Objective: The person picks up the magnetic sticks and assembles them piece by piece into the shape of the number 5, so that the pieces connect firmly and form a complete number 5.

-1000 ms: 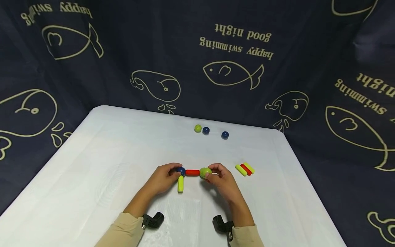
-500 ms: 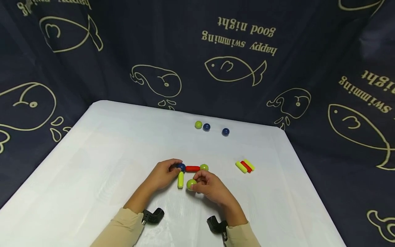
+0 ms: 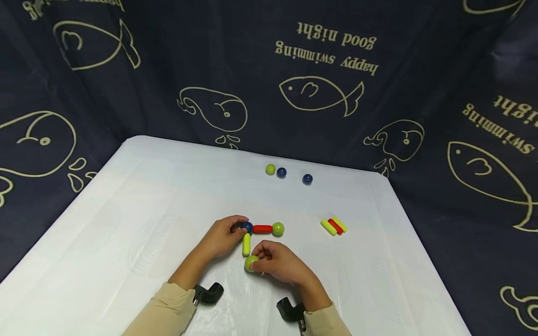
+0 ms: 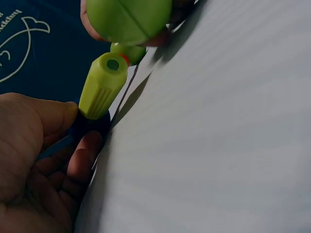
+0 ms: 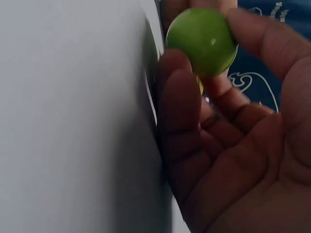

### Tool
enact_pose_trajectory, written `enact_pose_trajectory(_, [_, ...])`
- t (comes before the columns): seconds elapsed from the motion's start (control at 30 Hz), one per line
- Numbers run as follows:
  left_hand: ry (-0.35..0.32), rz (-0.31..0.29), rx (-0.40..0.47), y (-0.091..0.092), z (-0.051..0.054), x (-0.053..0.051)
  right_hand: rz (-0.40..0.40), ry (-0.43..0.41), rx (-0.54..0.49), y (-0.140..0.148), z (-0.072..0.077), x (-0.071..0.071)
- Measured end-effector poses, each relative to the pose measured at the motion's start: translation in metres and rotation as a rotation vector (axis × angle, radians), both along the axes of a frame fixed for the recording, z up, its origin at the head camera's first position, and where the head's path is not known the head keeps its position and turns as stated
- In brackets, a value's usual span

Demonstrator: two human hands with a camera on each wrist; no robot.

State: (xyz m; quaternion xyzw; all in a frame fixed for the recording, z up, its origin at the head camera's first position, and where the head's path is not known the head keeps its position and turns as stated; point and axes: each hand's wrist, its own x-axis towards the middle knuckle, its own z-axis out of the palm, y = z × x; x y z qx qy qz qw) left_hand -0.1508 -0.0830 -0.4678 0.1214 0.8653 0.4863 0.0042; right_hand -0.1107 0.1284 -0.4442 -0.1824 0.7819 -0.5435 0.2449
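My left hand pinches a blue ball between thumb and fingers. From that ball a red stick runs right to a green ball, and a yellow-green stick points toward the near side. Just beyond the free end of this stick, my right hand holds another green ball by thumb and fingertips. In the left wrist view the stick's end shows a hole, facing the held green ball. The right wrist view shows the same ball pinched.
At the back of the white table lie a green ball and two blue balls. To the right, two yellow-green sticks lie with a red stick between them. A dark printed cloth hangs behind.
My right hand has moved from the green ball at the red stick's end toward the near left, carrying a separate green ball to the yellow-green stick's free end. My left hand keeps its grip.
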Motion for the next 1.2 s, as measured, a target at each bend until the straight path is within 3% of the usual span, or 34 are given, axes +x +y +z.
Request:
enact_pose_trajectory(0.37, [0.019, 0.009, -0.001, -0.002, 0.001, 0.001, -0.064, 0.044, 0.030, -0.010, -0.002, 0.002])
enact_pose_trajectory(0.73, [-0.008, 0.011, 0.019, 0.001, 0.000, 0.001, -0.134, 0.062, 0.052, -0.013, -0.006, 0.002])
enact_pose_trajectory(1.2, [0.002, 0.027, -0.004, 0.001, -0.002, 0.001, -0.125, 0.098, 0.081, -0.012, -0.006, 0.001])
